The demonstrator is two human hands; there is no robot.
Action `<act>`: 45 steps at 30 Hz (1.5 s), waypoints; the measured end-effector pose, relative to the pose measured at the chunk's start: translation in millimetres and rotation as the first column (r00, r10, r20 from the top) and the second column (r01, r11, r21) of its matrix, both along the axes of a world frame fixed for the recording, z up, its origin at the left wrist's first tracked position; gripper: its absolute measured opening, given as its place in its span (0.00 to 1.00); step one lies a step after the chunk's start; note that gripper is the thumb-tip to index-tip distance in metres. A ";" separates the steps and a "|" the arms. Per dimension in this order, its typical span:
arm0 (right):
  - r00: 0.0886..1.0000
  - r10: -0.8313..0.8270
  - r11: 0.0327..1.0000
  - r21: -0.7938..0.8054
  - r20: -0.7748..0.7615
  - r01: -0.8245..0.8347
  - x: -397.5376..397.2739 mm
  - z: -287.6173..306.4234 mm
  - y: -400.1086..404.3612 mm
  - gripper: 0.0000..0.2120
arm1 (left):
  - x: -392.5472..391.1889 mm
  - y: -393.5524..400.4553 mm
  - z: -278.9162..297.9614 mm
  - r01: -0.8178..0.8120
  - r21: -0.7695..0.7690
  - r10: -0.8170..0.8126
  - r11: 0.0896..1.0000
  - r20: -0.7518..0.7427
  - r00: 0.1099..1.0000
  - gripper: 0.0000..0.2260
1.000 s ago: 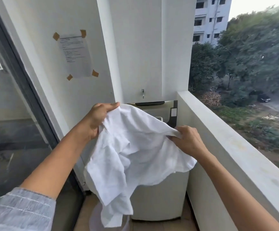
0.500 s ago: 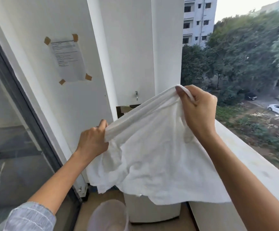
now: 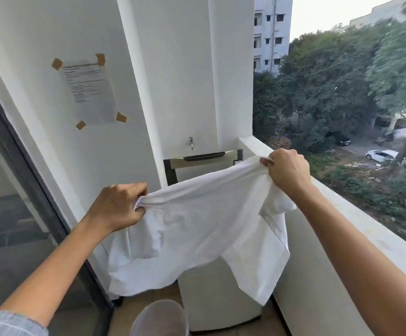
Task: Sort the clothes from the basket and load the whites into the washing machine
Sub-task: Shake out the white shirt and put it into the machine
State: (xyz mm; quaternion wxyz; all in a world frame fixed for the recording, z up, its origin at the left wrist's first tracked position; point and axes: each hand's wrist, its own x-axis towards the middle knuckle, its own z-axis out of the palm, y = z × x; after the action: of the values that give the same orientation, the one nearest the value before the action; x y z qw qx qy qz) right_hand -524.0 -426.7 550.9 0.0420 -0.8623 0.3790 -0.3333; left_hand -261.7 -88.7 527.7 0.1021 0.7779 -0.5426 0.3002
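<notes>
Since half a second ago: right hand point(image 3: 286, 170) lowered from above the parapet line, left hand point(image 3: 118, 206) moved a little further out to the left, crumpled white cotton garment point(image 3: 197, 229) now pulled wider between them. Fingers of left hand curled tight around a bunched corner of the cloth; fingers and thumb of right hand pinching the other upper edge, knuckles turned toward the camera. Right hand higher than left, so the top edge of the garment slanted upward to the right. Cloth hanging free in the air, in front of the white top-loading washing machine point(image 3: 218, 299) and covering most of its upper part, lower hem loose, one flap drooping at the right side. Raised lid of the machine point(image 3: 204, 157) with dark handle visible just behind the top edge of the cloth, leaning against the white wall. Small metal tap point(image 3: 191, 143) on the wall above the lid. Round pale plastic basket point(image 3: 159, 318) on the tiled floor, just beside the machine, at lower left of it; contents not possible to tell. Printed paper sheet point(image 3: 89, 90) fixed on the left wall with brown tape pieces. White concrete parapet point(image 3: 366, 229) along the right side, close to the machine. Dark-framed glass door point(image 3: 15, 190) at far left.
</notes>
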 end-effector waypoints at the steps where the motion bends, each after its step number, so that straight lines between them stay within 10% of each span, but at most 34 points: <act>1: 0.999 -0.008 1.000 0.029 -0.031 0.009 3.9 -6.5 0.7 0.19 | 5.0 5.1 -0.1 0.028 0.033 -0.028 0.999 -0.013 1.000 0.08; 9: 0.996 0.082 0.967 0.240 0.033 -0.087 32.2 -26.3 28.5 0.21 | 40.5 19.1 -33.0 0.206 0.210 -0.153 0.956 -0.242 0.958 0.12; 13: 0.989 0.147 0.952 0.270 0.017 -0.146 31.3 -23.9 30.2 0.24 | 60.5 21.1 -50.9 0.177 0.192 0.003 0.965 -0.684 0.729 0.25; 21: 0.989 0.008 0.998 -0.060 -0.146 -0.017 38.1 -35.3 28.0 0.18 | 78.2 3.7 -67.7 0.114 -0.077 -0.121 0.990 -0.888 0.445 0.16; 29: 0.976 0.009 0.970 0.234 0.218 -0.061 64.5 -52.3 -9.3 0.22 | 100.2 -48.3 -52.4 -0.377 -0.334 -0.082 0.864 -0.832 0.549 0.21; 34: 0.802 -0.011 0.674 0.597 0.598 -0.436 104.2 -51.0 -51.1 0.19 | 99.1 -117.9 -38.1 -0.410 -0.304 -0.120 0.860 -0.901 0.416 0.21; 40: 0.489 0.039 0.564 0.385 0.871 -0.730 154.3 -32.1 -128.7 0.19 | 105.7 -206.8 -14.6 -0.408 -0.624 -0.655 0.667 -0.751 0.077 0.10; 45: 0.409 0.173 0.394 0.318 0.896 -0.862 192.5 -9.7 -231.6 0.14 | 141.6 -288.4 8.7 -0.519 -0.681 -0.726 0.516 -0.669 0.156 0.15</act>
State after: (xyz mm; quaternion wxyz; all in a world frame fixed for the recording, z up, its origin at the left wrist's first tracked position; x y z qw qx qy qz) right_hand -331.5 -658.3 541.2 0.6669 -0.6072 0.0911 -0.4222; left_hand -120.1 -377.1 536.4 0.8120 0.5519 -0.1758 -0.0713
